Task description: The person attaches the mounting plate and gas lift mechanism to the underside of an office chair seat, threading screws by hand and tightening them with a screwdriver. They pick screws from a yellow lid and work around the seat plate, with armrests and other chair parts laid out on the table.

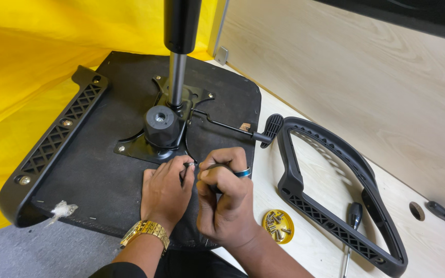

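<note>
Yellow sheet (37, 56): smooth, creased fabric or plastic filling the upper left of the frame.
Attached armrest (52, 141): black moulded plastic with a lattice of diamond holes, bolted along the left edge of the seat with round metal bolt heads.
Seat underside (93, 175): flat, matte black board with rounded corners, lying upturned at centre left; a white scrap of torn padding sits at its lower left corner.
Mechanism plate (150, 144): black metal bracket at the seat's middle, carrying a chunky knob and a thin lever rod that runs right to a ribbed paddle.
Gas cylinder (178, 56): black tube over a shiny steel shaft, rising upright from the plate at top centre.
Left hand (166, 190): lies on the seat just below the plate, fingers curled, tips pinching a small metal fastener (190, 164); a gold link watch circles the wrist.
Right hand (227, 198): clenched around a thin dark tool (217, 166) whose tip meets the fastener; a blue-edged ring is on one finger. The two hands touch.
Gold dish (278, 225): small round lid holding loose screws, on the pale wood floor just right of the right wrist.
Loose armrest (336, 206): same black lattice loop, lying flat at right.
Screwdriver (352, 226): black handle, steel shank, inside that loop.
</note>
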